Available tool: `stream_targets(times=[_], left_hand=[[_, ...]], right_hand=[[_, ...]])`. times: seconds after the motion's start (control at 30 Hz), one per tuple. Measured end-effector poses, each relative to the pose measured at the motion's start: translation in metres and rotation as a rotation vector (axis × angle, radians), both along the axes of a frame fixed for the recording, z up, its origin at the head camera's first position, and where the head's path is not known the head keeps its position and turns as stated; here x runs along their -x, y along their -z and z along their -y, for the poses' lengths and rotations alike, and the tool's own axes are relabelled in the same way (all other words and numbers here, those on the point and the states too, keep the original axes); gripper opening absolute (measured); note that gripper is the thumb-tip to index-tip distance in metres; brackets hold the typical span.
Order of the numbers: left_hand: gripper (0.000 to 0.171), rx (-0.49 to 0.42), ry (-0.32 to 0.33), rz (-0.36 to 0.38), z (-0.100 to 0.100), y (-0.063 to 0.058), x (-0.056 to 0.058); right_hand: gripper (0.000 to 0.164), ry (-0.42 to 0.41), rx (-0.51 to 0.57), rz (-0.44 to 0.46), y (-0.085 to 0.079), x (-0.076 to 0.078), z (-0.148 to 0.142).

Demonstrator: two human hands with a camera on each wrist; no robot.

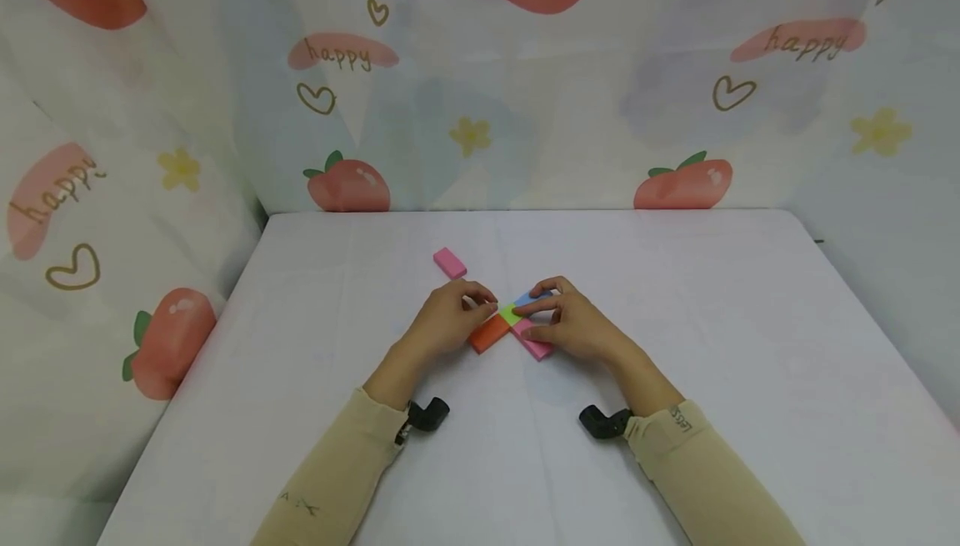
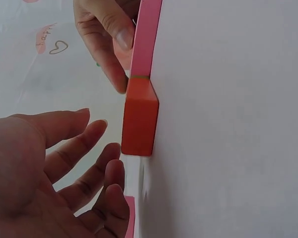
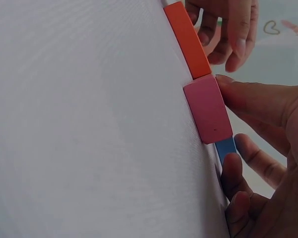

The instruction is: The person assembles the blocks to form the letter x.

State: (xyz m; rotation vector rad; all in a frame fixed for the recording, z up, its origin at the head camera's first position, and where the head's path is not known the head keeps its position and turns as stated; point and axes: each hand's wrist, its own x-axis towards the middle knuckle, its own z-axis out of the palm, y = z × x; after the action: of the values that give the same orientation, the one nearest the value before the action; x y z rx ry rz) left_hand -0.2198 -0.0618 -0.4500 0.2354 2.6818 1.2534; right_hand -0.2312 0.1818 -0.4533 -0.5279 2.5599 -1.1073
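Note:
Several rectangular blocks lie flat on the table in a cross-like arrangement: an orange block [image 1: 490, 334], a pink block [image 1: 538, 352] and a blue block [image 1: 524, 299] around a small green block [image 1: 507, 313]. My right hand [image 1: 581, 325] rests over them, thumb on the pink block and other fingers by the green and blue ones. In the right wrist view, its thumb touches the pink block's [image 3: 208, 111] upper edge. Close to the orange block [image 2: 140, 124], my left hand [image 1: 448, 315] hovers with loosely bent fingers and nothing between them.
A separate pink block [image 1: 450, 262] lies farther back, just beyond the left hand. The white table [image 1: 675, 279] meets a patterned cloth backdrop [image 1: 525, 112] at its far edge, with more cloth on the left side. Dark wrist cameras [image 1: 429, 414] sit at both sleeves.

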Motion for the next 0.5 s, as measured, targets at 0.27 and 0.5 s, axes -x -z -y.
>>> stream_targets(times=[0.27,0.5], left_hand=[[0.012,-0.013,-0.051,-0.003,0.0039,-0.003,0.002],[0.013,0.006,-0.054,-0.005,0.0045,-0.0058,0.0048]], right_hand=[[0.032,0.015,0.0,0.024,0.0001,0.0,0.0],[0.032,0.01,0.013,0.019,-0.0008,-0.0019,-0.0014]])
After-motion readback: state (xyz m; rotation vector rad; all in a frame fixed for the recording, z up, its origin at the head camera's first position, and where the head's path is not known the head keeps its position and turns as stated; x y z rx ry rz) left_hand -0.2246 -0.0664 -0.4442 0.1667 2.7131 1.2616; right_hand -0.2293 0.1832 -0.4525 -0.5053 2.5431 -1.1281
